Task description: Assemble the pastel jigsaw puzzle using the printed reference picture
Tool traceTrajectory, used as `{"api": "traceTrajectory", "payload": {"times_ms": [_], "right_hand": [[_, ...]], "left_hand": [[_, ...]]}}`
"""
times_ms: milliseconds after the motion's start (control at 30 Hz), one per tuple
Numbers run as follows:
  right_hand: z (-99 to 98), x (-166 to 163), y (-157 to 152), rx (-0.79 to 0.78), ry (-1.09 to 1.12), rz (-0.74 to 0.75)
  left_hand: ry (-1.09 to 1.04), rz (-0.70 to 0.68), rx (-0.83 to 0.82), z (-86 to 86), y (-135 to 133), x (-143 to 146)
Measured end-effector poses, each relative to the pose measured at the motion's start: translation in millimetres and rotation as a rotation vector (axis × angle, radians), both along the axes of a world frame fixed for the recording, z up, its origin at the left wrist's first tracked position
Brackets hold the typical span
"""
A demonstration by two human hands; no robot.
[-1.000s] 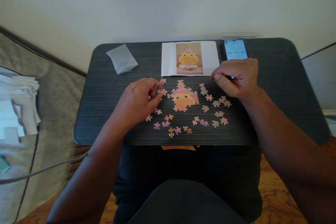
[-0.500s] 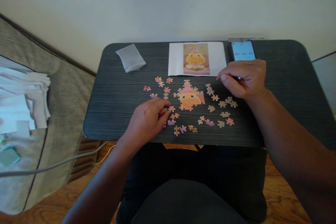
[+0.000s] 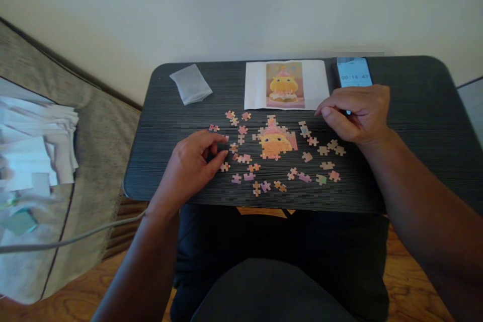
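Observation:
A partly joined jigsaw (image 3: 276,142) of a yellow figure lies mid-table, ringed by several loose puzzle pieces (image 3: 304,177). My left hand (image 3: 192,163) rests left of it, fingers half curled with thumb and forefinger apart and nothing between them. Its forefinger tip is beside a loose piece (image 3: 225,138), and another piece (image 3: 225,166) lies by the thumb. My right hand (image 3: 358,113) sits at the corner of the reference picture sheet (image 3: 256,85). Its fingers are bent and pressed to the thumb, hiding whatever may be inside.
A phone (image 3: 353,73) showing a timer lies at the far right, partly under my right hand. A clear plastic bag (image 3: 191,84) lies far left on the dark table (image 3: 415,126). Stacked papers (image 3: 37,141) and a cable (image 3: 75,236) are off to the left.
My left hand carried a piece down beside the jigsaw's lower left, then drew back to the left without it. My right hand stayed put. The view shifted slightly.

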State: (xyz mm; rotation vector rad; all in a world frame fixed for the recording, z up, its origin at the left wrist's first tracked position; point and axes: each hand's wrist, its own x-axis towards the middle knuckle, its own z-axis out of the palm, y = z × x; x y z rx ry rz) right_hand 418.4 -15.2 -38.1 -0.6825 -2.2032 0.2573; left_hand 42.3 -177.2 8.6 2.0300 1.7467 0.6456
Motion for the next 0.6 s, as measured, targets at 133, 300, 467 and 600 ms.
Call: {"api": "traceTrajectory", "payload": {"times_ms": [133, 300, 467, 600], "right_hand": [[-1.7, 0.1, 0.9, 0.002, 0.023, 0.005], [-0.9, 0.9, 1.6, -0.001, 0.029, 0.02], [1.3, -0.4, 1.8, 0.031, 0.025, 0.02], [3.3, -2.5, 1.8, 0.062, 0.024, 0.068]], "left_hand": [[0.069, 0.003, 0.05, 2.4, 15.9, 0.2], [0.112, 0.044, 0.043, 3.2, 32.8, -9.7], [0.131, -0.006, 0.015, 0.8, 39.2, -9.8], [0.135, -0.049, 0.021, -0.8, 43.1, -0.1]]}}
